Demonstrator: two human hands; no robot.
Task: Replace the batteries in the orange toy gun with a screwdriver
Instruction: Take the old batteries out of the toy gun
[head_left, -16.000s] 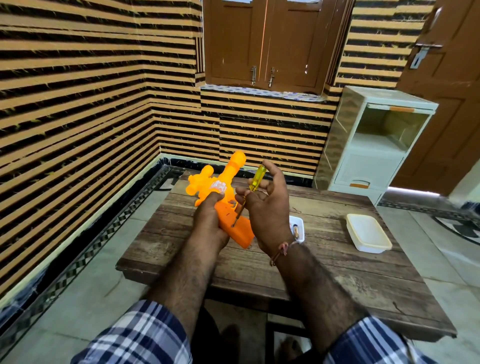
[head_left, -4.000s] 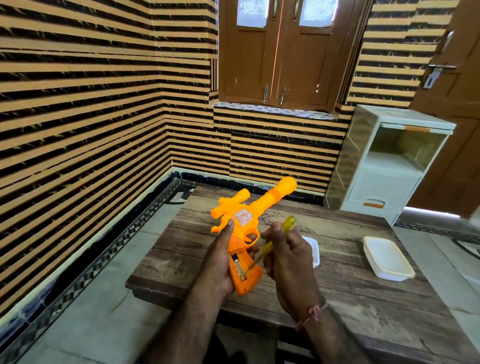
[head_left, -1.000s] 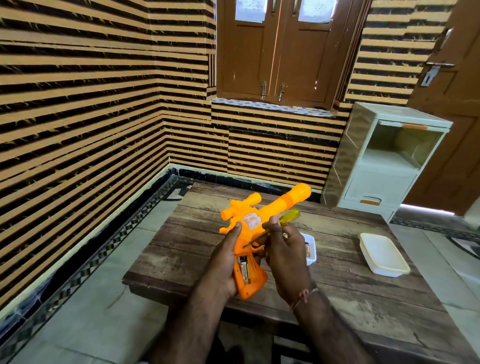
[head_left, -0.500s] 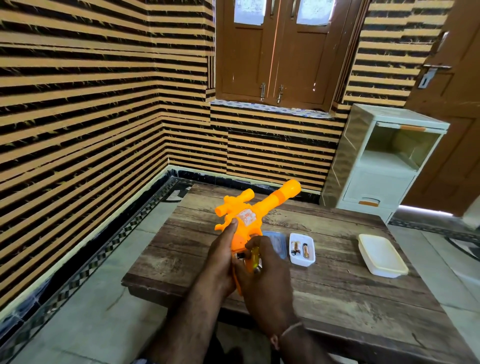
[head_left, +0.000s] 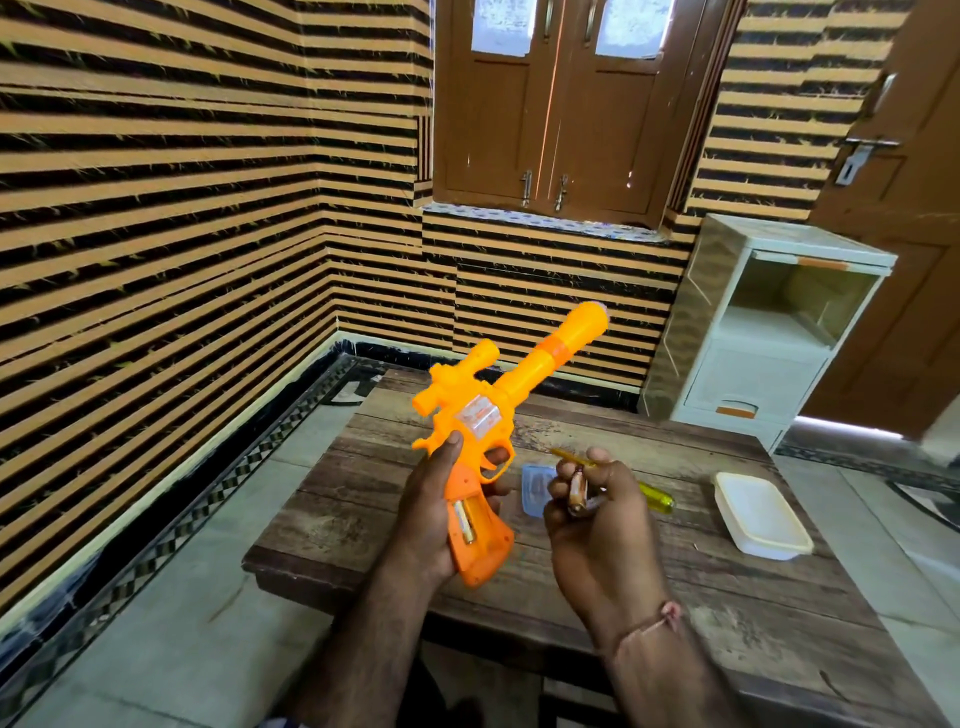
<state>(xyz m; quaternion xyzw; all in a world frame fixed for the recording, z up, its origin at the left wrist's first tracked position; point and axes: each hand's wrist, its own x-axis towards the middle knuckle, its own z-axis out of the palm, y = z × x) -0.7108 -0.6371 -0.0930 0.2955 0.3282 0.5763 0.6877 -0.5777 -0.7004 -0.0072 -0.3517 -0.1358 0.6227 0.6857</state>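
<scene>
Left hand (head_left: 441, 512) grips orange toy gun (head_left: 485, 441); right hand (head_left: 597, 514) pinches battery (head_left: 576, 491) plus screwdriver (head_left: 655, 500). Crowded grip risks dropping the battery.

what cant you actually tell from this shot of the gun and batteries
All head view:
- Small tray: the right hand covers most of it, so its contents are hidden.
- Screwdriver: only the yellow handle shows clearly; the shaft runs behind the fingers.
- Battery in that hand: markings too small and blurred.
- Toy gun grip compartment: the left hand hides part, so the battery count is unclear.
</scene>
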